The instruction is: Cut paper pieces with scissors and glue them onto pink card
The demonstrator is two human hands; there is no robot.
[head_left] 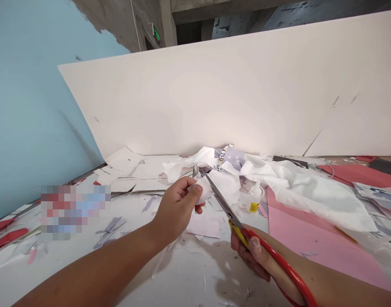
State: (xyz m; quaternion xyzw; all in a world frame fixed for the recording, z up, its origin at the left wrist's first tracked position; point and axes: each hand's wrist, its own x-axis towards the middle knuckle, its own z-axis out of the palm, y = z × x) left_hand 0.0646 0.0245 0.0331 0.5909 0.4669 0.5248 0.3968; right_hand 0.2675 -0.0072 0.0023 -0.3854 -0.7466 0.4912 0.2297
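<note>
Between the thumb and fingers of my left hand [179,204] is a small piece of white paper or thin cloth [206,192]. My right hand [255,251] is wrapped round the handles of a pair of scissors [226,207] with red and yellow grips. The blades point up and to the left, close beside the white piece; I cannot tell whether they touch it. Beyond the hands lies crumpled white sheeting [211,157]. A small glue bottle [255,198] with a yellow label stands right of the blades. Below the left hand's fingers lies a pale pink square [203,226].
A large white panel [214,98] rises at the back of the table. White card pieces [150,170] lie at back left. At right are pink sheets [310,238], red sheets [362,175] and white fabric [326,198]. Grey-purple scraps [110,230] lie at left, near a blurred-out patch.
</note>
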